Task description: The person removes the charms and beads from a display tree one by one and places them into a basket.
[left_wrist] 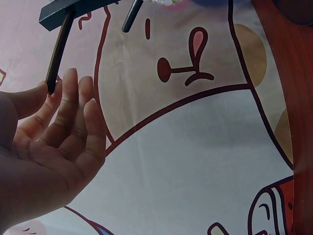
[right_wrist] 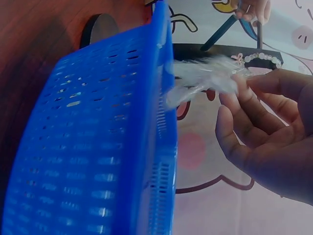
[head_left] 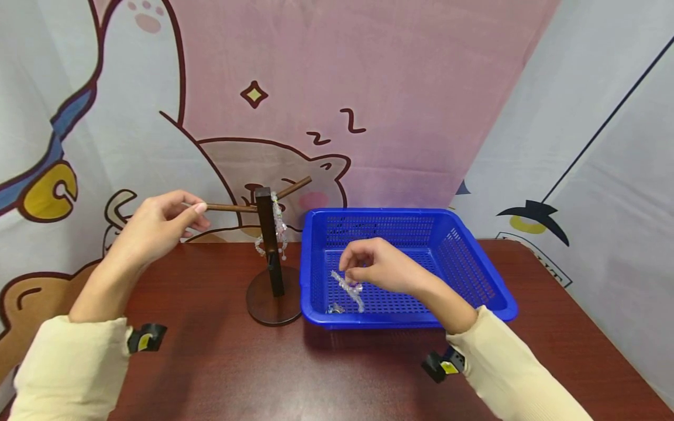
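Observation:
My left hand [head_left: 152, 228] pinches the tip of a thin wooden peg [head_left: 231, 207] between thumb and forefinger. That peg belongs to a dark wooden stand [head_left: 268, 240] with a round base. Clear beaded bracelets [head_left: 279, 219] hang on the stand near its post. Over the blue basket [head_left: 408, 320], my right hand [head_left: 387, 266] pinches a clear beaded bracelet [head_left: 350, 292], which dangles below the fingers. In the right wrist view the held bracelet [right_wrist: 208, 78] is blurred. Left wrist view: the left hand [left_wrist: 58, 132] holds the peg [left_wrist: 59, 54] at its end.
A small beaded piece [head_left: 336, 308] lies in the basket's near left corner. Another peg [head_left: 295, 187] sticks out to the right of the post. The reddish-brown table [head_left: 237, 374] meets a cartoon-printed cloth [head_left: 421, 88] behind it.

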Action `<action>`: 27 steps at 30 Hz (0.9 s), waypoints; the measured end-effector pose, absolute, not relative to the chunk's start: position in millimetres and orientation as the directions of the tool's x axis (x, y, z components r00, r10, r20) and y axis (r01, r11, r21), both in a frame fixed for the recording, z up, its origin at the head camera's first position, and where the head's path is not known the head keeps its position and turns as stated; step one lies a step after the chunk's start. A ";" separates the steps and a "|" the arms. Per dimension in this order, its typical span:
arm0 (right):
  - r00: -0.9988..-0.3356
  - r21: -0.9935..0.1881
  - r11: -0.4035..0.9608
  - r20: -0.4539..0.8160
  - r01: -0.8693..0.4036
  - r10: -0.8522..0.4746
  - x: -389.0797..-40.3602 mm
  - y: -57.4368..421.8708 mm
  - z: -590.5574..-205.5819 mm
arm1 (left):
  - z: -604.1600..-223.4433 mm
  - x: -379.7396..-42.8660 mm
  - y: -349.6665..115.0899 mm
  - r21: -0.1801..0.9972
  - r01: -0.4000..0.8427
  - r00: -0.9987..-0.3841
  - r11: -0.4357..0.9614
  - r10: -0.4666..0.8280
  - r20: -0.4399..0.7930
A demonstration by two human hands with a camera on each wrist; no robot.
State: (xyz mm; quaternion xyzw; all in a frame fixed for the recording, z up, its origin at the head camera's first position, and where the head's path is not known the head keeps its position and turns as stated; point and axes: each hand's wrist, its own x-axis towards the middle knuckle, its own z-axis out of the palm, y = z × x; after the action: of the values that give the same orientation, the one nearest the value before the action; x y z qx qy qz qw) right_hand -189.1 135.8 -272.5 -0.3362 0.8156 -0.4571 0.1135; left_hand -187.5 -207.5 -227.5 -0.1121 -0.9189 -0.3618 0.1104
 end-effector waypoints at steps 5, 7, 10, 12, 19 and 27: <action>-0.762 -0.832 0.362 0.107 -0.421 -0.639 -190.1 142.8 -278.4 | -227.7 -187.8 -207.9 0.641 0.301 -0.945 0.707 0.133 0.297; -0.767 -0.834 0.367 0.099 -0.411 -0.634 -190.5 145.0 -280.0 | -227.8 -187.8 -207.9 0.641 0.300 -0.946 0.706 0.133 0.297; -0.773 -0.842 0.368 0.087 -0.395 -0.629 -190.8 147.2 -281.9 | -228.1 -187.7 -207.7 0.643 0.295 -0.948 0.706 0.131 0.291; -0.775 -0.846 0.368 0.080 -0.385 -0.627 -190.6 147.9 -281.9 | -228.3 -187.8 -207.7 0.647 0.293 -0.949 0.704 0.130 0.288; -0.775 -0.837 0.372 0.092 -0.400 -0.626 -191.3 147.3 -279.1 | -228.7 -187.7 -208.5 0.645 0.306 -0.944 0.700 0.135 0.301; -0.774 -0.844 0.373 0.075 -0.385 -0.629 -192.8 143.1 -276.2 | -228.5 -188.2 -208.4 0.651 0.304 -0.945 0.696 0.136 0.296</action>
State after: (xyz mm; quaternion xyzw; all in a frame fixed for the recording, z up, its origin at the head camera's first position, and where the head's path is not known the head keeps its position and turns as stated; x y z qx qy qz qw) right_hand -192.8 143.1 -276.2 -0.3097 0.8182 -0.4664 0.1309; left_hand -188.2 -208.4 -228.5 -0.1205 -0.9138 -0.3710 0.1130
